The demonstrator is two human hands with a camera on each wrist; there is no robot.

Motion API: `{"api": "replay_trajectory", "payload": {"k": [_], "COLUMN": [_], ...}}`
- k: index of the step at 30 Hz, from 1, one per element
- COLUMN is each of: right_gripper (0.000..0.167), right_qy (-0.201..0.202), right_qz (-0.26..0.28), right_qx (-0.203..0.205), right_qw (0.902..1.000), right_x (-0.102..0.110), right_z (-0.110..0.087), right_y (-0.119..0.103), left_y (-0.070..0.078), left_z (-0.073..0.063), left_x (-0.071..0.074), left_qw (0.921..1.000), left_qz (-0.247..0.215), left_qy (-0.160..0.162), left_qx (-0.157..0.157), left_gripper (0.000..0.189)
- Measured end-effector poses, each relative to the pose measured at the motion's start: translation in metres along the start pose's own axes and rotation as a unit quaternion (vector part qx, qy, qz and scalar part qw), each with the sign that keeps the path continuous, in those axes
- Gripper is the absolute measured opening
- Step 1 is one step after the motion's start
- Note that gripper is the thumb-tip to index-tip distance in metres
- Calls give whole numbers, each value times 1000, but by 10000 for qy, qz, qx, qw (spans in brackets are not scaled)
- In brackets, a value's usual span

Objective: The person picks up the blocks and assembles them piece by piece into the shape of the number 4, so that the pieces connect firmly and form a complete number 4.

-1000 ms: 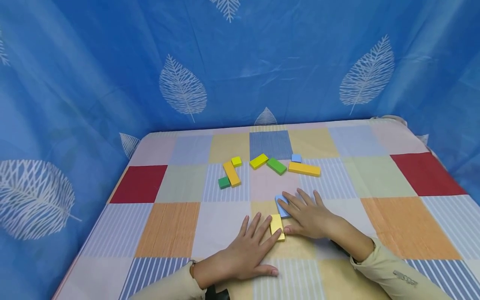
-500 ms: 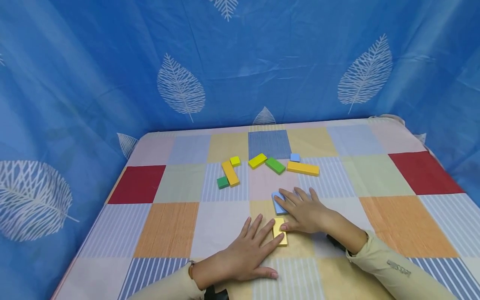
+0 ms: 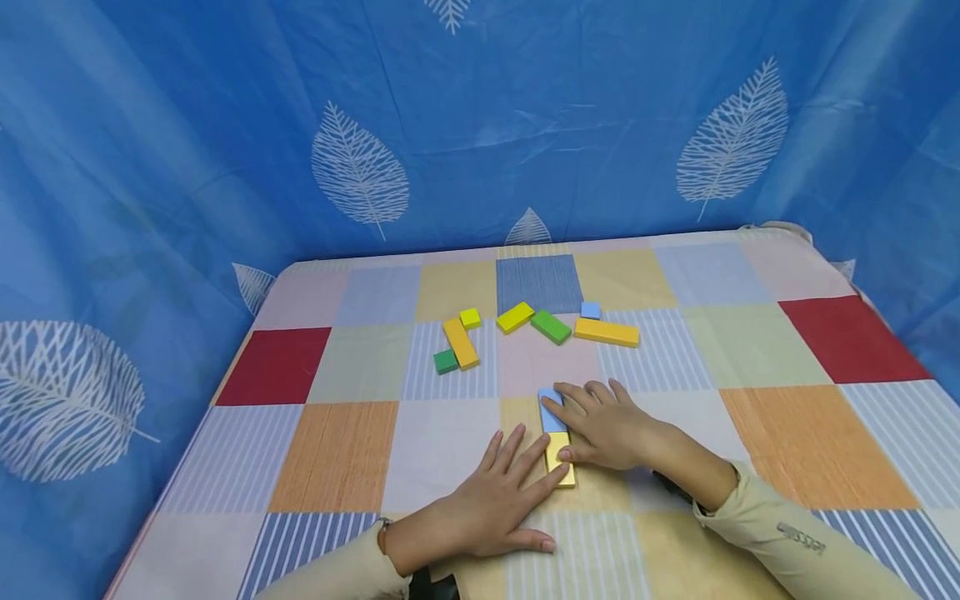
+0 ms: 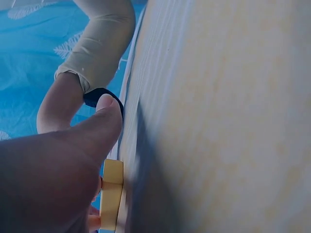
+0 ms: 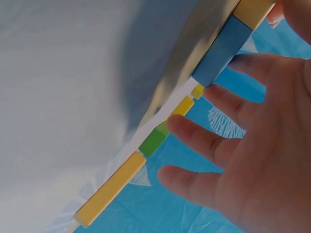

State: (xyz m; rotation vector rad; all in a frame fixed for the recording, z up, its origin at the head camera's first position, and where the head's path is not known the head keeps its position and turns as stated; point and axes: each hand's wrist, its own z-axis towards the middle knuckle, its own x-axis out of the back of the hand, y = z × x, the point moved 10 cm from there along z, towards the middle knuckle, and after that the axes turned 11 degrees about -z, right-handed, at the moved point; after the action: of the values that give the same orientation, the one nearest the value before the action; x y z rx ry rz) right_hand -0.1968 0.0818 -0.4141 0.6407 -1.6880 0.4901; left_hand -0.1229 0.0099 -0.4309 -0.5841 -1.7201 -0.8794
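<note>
On the cloth in front of me, a blue block (image 3: 551, 423) and a light yellow block (image 3: 554, 447) lie end to end, touching. My left hand (image 3: 495, 508) lies with fingers spread, its index fingertip on the near part of the yellow block. From the right, my right hand (image 3: 611, 429) reaches over both: the index finger rests on the blue block, the thumb on the yellow one. In the right wrist view the fingers are extended beside the blue block (image 5: 223, 51). The yellow block (image 4: 112, 194) shows beyond my left thumb in the left wrist view.
Farther back lie a long orange-yellow block (image 3: 607, 333), a green block (image 3: 551, 327), a yellow block (image 3: 515, 317) and a small blue block (image 3: 591, 310). To their left, an orange block (image 3: 461, 344) sits between a small yellow block (image 3: 470, 317) and a dark green block (image 3: 446, 361).
The blue block has shifted left into line with the yellow block, and the gap between them has closed. The yellow block has moved slightly right and nearer. My left hand has hardly moved.
</note>
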Motion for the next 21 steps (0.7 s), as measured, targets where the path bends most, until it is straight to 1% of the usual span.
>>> {"api": "replay_trajectory", "payload": {"k": [6,14,17,21], "right_gripper": [71,70,69,67], "right_qy": [57,120,118,108], "right_qz": [-41,0,1,-16], "right_qx": [35,125,160,257], "right_qw": [10000,9998,9998,9996], "right_x": [2,4,5,6], "right_z": [-1,-7,-9,-11], "right_y": [-1,-4,-6,-9], "left_y": [1,3,3,2], "left_z": [1,0,-1,-1], "left_x": [1,8,10,9], "left_qw": [9999,9983,9978,9979], "left_qz": [100,264,207,-21], "left_qy": [108,383,431,331], "left_qx": [-78,-365,-466,-552], "left_gripper": [76,69,66,64]}}
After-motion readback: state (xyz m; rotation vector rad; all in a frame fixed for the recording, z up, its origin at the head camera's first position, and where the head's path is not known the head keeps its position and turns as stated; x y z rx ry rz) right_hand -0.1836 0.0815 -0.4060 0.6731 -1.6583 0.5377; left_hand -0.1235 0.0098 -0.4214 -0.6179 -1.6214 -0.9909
